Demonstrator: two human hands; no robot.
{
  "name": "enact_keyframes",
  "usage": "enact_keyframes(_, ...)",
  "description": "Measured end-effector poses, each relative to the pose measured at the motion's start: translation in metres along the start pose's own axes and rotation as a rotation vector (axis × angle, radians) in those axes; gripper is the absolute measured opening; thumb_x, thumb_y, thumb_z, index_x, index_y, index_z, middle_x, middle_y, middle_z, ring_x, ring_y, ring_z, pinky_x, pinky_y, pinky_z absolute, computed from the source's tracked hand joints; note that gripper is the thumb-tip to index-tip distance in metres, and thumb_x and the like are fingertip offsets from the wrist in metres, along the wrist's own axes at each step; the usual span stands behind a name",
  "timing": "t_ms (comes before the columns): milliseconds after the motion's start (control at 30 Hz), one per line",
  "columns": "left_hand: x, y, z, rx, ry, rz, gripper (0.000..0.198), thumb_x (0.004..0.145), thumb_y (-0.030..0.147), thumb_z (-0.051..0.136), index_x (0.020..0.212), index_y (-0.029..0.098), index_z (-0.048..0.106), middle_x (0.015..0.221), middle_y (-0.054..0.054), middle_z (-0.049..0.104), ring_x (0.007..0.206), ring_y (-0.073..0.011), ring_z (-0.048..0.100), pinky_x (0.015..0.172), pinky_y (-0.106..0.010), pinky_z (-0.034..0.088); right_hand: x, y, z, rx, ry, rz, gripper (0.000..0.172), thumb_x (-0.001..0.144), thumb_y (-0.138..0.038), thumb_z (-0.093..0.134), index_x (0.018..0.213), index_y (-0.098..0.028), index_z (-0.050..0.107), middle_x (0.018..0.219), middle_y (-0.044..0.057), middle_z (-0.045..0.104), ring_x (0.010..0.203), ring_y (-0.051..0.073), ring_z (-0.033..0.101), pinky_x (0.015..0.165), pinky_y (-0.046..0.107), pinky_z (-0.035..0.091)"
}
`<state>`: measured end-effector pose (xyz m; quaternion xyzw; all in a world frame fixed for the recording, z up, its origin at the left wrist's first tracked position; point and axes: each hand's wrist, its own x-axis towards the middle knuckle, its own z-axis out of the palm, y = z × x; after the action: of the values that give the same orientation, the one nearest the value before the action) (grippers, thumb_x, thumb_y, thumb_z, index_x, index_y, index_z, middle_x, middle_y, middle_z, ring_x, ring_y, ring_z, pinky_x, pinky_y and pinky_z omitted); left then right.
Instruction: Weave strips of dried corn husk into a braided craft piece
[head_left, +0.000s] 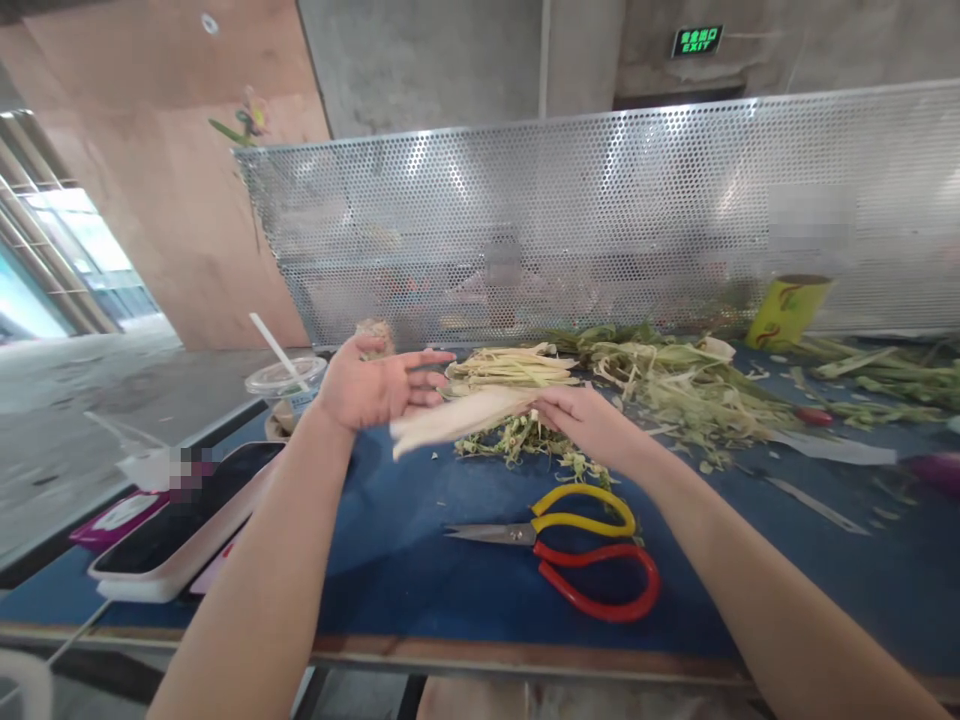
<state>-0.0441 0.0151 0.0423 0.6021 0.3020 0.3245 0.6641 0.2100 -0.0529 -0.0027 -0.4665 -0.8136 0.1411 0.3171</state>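
My right hand (574,418) pinches one end of a pale, flat dried husk leaf (465,415), which looks like corn husk and points left over the table. Beside its far end my left hand (382,385) is open, palm up with fingers spread; whether it touches the leaf I cannot tell. Behind the leaf lies a stack of pale husk strips (510,366). Small green stem trimmings (510,440) are scattered below it. Scissors (555,545) with one yellow and one red handle rest on the blue tabletop (405,590) in front of me, blades pointing left.
A heap of greenish husks (667,385) lies at the right, near a yellow roll (789,312) and a thin metal blade (817,505). On the left are a lidded cup with straw (289,378) and a phone (187,515). A perforated metal screen (450,200) stands behind.
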Motion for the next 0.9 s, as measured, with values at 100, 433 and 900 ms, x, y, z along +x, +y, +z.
enact_keyframes(100,0.000,-0.006,0.018,0.125,-0.172,-0.196,0.057,0.071,0.059,0.040,0.095,0.013,0.063,0.094,-0.020,0.065,0.078,-0.0270,0.064,0.061,-0.038,0.051,-0.001,-0.009,0.002,-0.087,-0.088,-0.133,0.028,0.085,-0.016,0.032,0.092,-0.017,0.059,0.073,0.003,0.058,0.066,0.013,0.050,0.063,0.024,0.036)
enact_keyframes(433,0.013,-0.036,0.075,0.602,-0.393,-0.275,0.032,0.075,0.032,0.053,0.104,0.016,0.050,0.107,-0.011,0.058,0.063,-0.0101,0.058,0.052,-0.021,0.043,-0.002,-0.012,0.012,-0.228,-0.325,-0.108,0.024,0.083,-0.013,0.035,0.076,-0.014,0.058,0.073,0.006,0.060,0.063,0.014,0.052,0.058,0.024,0.035)
enact_keyframes(900,0.003,-0.026,0.075,0.756,-0.338,-0.334,0.028,0.076,0.042,0.049,0.079,0.017,0.062,0.055,0.002,0.045,0.046,-0.0085,0.040,0.045,-0.020,0.035,-0.004,-0.007,0.014,-0.359,-0.319,-0.096,0.021,0.085,-0.016,0.034,0.077,-0.017,0.053,0.074,0.005,0.059,0.068,0.015,0.052,0.060,0.024,0.034)
